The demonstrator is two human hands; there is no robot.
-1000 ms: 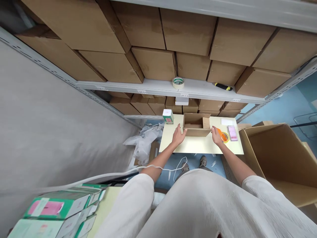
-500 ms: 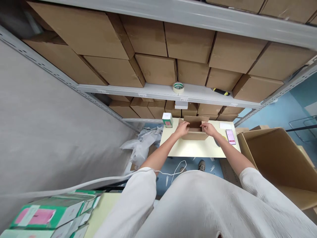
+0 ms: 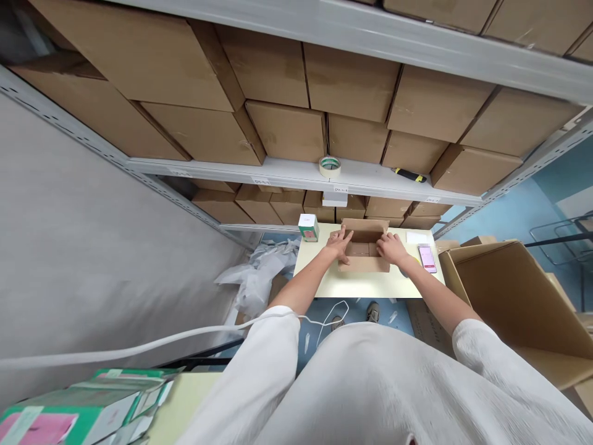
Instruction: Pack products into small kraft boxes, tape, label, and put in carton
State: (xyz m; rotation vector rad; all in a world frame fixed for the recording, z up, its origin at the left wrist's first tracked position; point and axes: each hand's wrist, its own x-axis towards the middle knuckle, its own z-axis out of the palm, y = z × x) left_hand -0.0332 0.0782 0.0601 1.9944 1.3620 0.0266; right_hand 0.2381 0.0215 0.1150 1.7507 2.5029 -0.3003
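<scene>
A small cardboard box [image 3: 364,264] lies with its top uncovered on the pale yellow table, its bottom seam showing inside. My left hand [image 3: 338,245] presses on the box's left end with thumb and fingers spread apart. At the right end, my right hand [image 3: 391,248] has its fingers curled over the wall, tips inside the box. Both hands partly hide the end walls. Left of the box stands a small white, green and pink carton [image 3: 308,228]. A phone [image 3: 427,258] with a lit screen lies to the right of my right hand.
A shelf rack packed with cardboard boxes [image 3: 354,80] rises behind the table [image 3: 370,287]. A tape roll [image 3: 330,167] and a yellow-black cutter [image 3: 410,175] lie on its ledge. A large open carton [image 3: 519,296] stands right. Crumpled plastic [image 3: 254,281] and a white cable [image 3: 139,352] are left.
The small box has tipped so more of its inside shows. My left fingers have spread along its left end, and my right fingers have curled over the right wall. The view shifted slightly.
</scene>
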